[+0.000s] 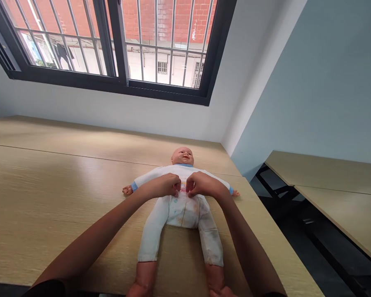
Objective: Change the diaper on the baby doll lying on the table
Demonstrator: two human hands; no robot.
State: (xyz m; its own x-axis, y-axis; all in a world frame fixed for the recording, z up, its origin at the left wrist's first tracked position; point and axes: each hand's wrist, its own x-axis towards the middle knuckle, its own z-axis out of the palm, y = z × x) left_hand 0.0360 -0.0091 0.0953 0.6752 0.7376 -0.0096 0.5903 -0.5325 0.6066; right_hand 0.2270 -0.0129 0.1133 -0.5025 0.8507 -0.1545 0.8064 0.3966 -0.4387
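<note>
A baby doll (182,156) lies on its back, head away from me, arms spread and legs towards me. It wears a white top (165,170) with blue collar and cuffs, and white pants (183,214) with faint stains. Both my hands meet over its belly, a small gap between them. My left hand (170,184) is closed, fingertips pinching the pants at the waist. On the other side, my right hand (201,183) pinches the waist in the same way. Whether the top's hem is also between the fingers I cannot tell. A coloured print shows between the hands.
The doll lies on a light wooden table (64,198) whose right edge runs close by my right arm. Past a gap stands another wooden table (343,206) with a dark frame. A barred window (120,82) is in the wall behind.
</note>
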